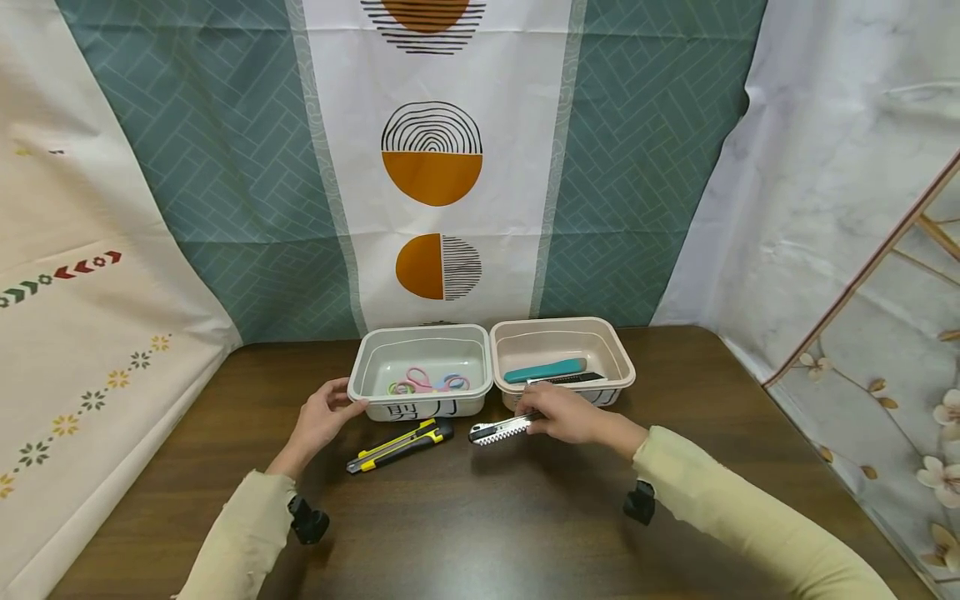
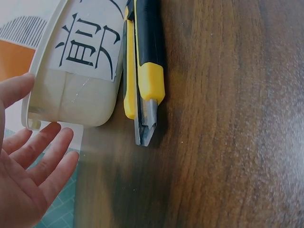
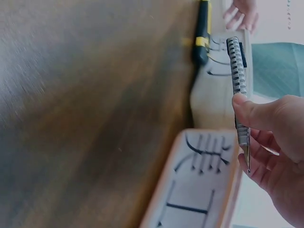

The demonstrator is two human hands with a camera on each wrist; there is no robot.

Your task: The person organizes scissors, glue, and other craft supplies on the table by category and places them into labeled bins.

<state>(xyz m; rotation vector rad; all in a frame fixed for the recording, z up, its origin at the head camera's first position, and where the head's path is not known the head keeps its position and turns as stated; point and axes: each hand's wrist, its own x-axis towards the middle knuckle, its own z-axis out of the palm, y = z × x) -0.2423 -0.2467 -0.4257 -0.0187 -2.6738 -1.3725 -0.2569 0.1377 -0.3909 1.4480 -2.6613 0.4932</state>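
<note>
My right hand grips a silver utility knife with a toothed edge and a black slider, held in front of the pink bin. Thumb and fingers close on its sides in the right wrist view. Inside that bin lie a teal cutter and a dark knife. At the left corner of the pale grey bin, my left hand touches the rim, its fingers fairly straight in the left wrist view. A yellow and black utility knife lies on the table before this bin.
Pink-handled scissors and other small items lie in the grey bin. The two bins stand side by side at the back of the brown table, each with a written label on its front. A patterned cloth hangs behind them.
</note>
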